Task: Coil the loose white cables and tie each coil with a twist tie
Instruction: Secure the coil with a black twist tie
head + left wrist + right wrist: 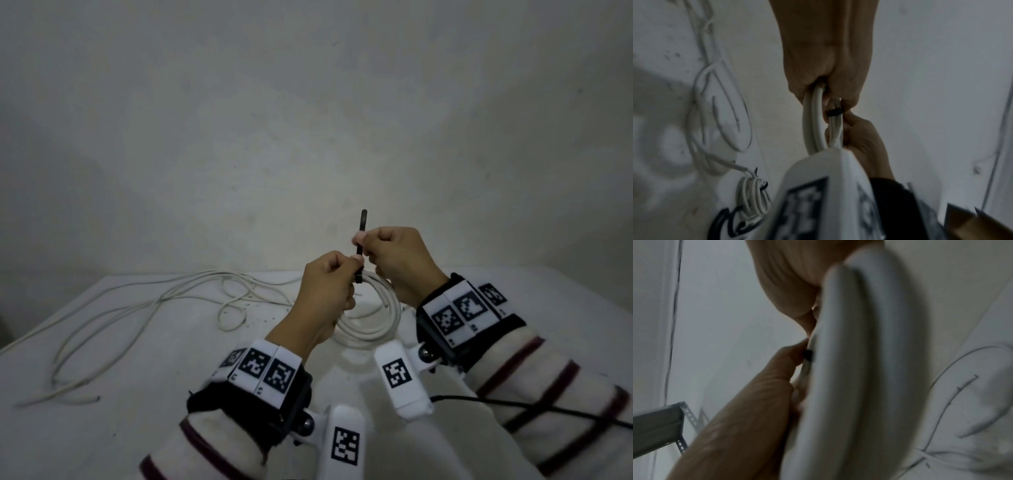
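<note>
1. Right now the left hand [325,294] grips the top of a white coil [371,322], fingers curled round the bunched strands, held above the table [137,342] at about 6 o'clock of centre in the head view.
2. Just above it, the right hand [397,263] pinches a black twist tie [361,240] between thumb and fingertips; the left wrist view shows the tie already banded once round the strands.
3. To do this well, I'd say keep the left grip tight so the loops can't spring apart, pull the tie snug against the bundle, then twist its free ends close to the cable rather than out at the tip.
4. The tie's long axis runs nearly upright, its free end pointing to 12 o'clock; the coil hangs below it as a ring, tilted toward the table.
5. Loose cable [144,305] sprawls from 9 to 10 o'clock, not yet coiled.
6. A tied coil [753,199] shows low in the left wrist view.
</note>
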